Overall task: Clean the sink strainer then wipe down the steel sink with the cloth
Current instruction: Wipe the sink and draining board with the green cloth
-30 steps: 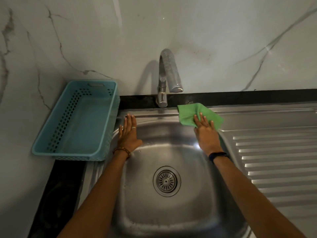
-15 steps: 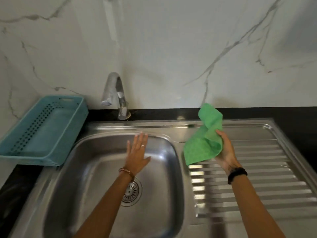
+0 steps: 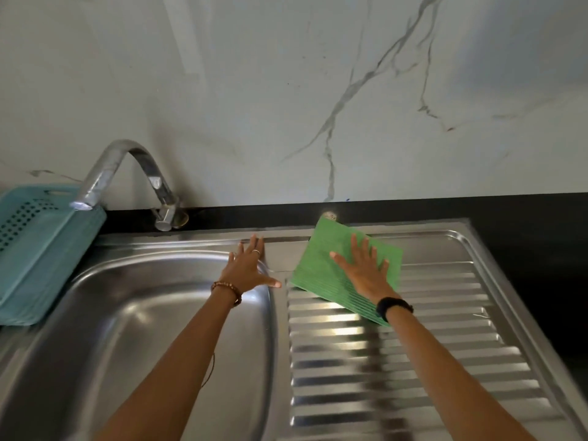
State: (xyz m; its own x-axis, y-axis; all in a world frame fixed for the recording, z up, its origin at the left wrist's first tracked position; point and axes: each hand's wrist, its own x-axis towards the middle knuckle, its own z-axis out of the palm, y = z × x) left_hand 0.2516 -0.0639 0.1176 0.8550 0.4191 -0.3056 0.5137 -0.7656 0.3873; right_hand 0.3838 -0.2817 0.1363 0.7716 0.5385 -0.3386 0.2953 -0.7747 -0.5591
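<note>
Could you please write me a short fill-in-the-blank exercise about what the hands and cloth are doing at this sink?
1. The right hand presses flat on the ____ cloth.
2. The cloth lies on the ribbed ____ beside the basin.
3. The left hand rests on the basin's ____.
4. The tap spout points toward the blue ____.

Answers: green; drainboard; rim; basket

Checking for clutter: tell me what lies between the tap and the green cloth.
Head view: only bare steel sink rim and the left hand's fingertips lie between tap and green cloth.
</note>
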